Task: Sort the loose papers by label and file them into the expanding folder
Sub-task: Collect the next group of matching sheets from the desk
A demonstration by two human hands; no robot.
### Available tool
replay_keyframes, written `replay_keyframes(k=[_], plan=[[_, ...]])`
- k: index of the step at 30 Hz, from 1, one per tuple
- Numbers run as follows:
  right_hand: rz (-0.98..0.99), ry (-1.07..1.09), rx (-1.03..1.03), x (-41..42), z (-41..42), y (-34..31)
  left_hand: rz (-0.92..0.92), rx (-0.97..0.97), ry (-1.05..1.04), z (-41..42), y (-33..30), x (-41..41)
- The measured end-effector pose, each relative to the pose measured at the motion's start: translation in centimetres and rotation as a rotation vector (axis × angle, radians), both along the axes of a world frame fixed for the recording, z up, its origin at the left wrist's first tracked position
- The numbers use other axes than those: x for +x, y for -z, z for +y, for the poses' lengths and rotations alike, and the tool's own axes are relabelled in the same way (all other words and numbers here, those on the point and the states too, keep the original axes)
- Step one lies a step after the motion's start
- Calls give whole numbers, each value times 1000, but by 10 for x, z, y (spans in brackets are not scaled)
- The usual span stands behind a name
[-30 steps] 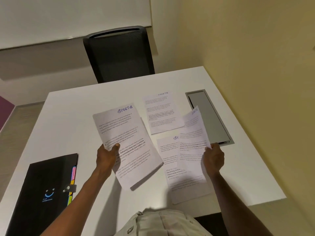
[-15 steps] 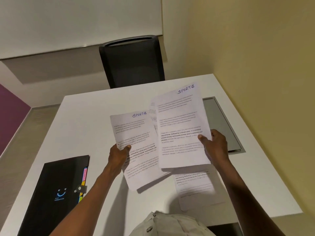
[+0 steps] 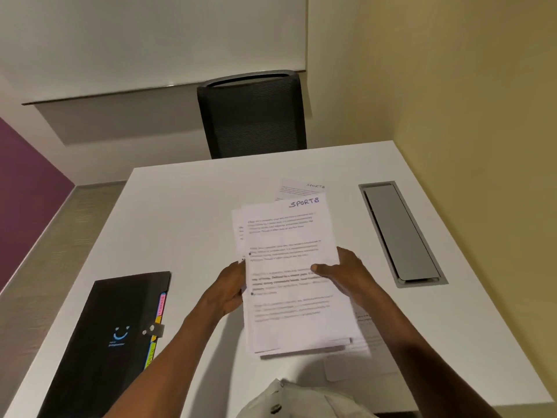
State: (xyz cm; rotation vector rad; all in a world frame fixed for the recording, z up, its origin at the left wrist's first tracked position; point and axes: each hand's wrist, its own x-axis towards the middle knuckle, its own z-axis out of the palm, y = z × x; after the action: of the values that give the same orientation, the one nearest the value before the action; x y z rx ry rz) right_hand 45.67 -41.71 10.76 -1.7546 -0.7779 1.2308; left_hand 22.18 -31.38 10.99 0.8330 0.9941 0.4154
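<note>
Two separate batches of paper have now come together into one stack of papers (image 3: 289, 276), where half a second ago each hand carried its own sheets apart. The left hand (image 3: 230, 289) grips the stack's left edge, and the right hand (image 3: 343, 274) clamps the right edge with its thumb across the top page. That top page reads "SPORTS" in blue handwriting at its upper right corner. Just beyond the stack, a loose sheet (image 3: 301, 188) lies on the white bench (image 3: 187, 212), also marked "SPORTS". Another sheet (image 3: 367, 336) peeks out under the stack's right side, its text too blurred to read. At near left lies the closed black expanding folder (image 3: 111, 333), with a blue smiley and coloured tabs.
</note>
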Motion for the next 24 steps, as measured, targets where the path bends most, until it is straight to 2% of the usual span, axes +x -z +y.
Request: replay_keyframes(k=[3,4,7,9,12,15,19,24], plan=[[-92,57,74,-22,8,8,-82,-64,-144,-1,-3,10],[-130,90,109,-27,11,9,-64,-2,-189,-3,-7,13],[-177,169,213,-33,18,1,67,374,-217,-6,-21,14],[-177,202,273,-34,20,-6,138,513,-196,-4,-24,10],[-136,210,309,-38,18,-4,144,514,-241,-6,-18,4],[-63,198,221,-47,9,23,225,457,-248,-18,6,-6],[-114,57,124,-59,-4,56,315,394,-254,-41,35,-21],[-102,37,93,-65,-2,61,375,375,-266,-44,46,-28]])
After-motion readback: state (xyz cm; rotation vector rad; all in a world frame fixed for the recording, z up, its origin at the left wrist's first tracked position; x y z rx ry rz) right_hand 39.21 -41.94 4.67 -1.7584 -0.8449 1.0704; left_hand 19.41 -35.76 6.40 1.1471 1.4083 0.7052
